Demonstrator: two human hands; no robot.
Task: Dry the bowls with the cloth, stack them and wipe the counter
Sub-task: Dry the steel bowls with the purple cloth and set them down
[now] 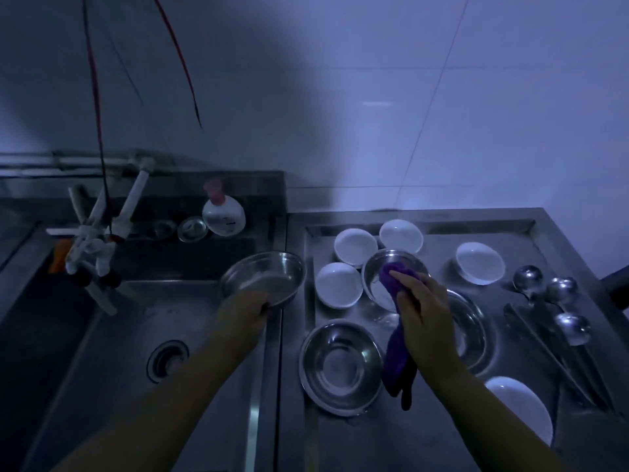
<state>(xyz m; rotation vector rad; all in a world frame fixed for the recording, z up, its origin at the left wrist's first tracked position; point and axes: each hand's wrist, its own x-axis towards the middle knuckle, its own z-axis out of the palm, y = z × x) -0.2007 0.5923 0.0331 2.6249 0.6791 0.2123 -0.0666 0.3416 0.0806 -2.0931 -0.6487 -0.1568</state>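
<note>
Bowls (338,284) crowding the counter (425,427), ladles (563,303) at right; open room over the sink basin (136,335).

Both bare arms reached forward from the bottom of the picture. The left arm went up and a little to the right. The left hand (250,306) was curled around the near rim of a metal bowl (263,279) and held it up, tipped toward the person. The fingers went under the rim, and the light was dim, so they were hard to see. The right arm came in from the lower right. The right hand (423,310) was bent at the wrist with its back facing up. Its fingers and thumb pinched a purple cloth (396,335), which hung down below the hand. The two hands were well apart.
</note>
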